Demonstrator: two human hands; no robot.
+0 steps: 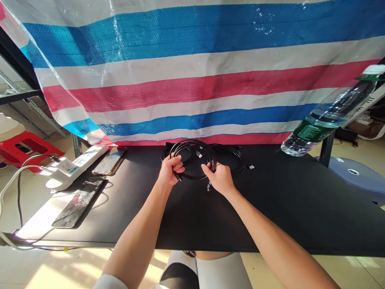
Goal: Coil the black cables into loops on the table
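A coiled black cable (192, 176) is held up between my two hands over the black table (270, 208). My left hand (171, 169) closes round the left side of the loop, and a plug end pokes out below its fingers. On the right side of the loop, my right hand (220, 176) grips with the thumb on top; another connector (209, 186) hangs beneath it. Behind the held coil lie more black cable coils (237, 154), partly hidden by it, with small white tags (252, 167) on or beside them.
At the left are a white power strip (81, 160) with a plugged-in adapter, and two phones (110, 160) (78, 202). A water bottle (315, 128) stands at the back right. A striped plastic sheet (192, 88) hangs along the rear edge. A red stool (33, 148) is beyond the table's left.
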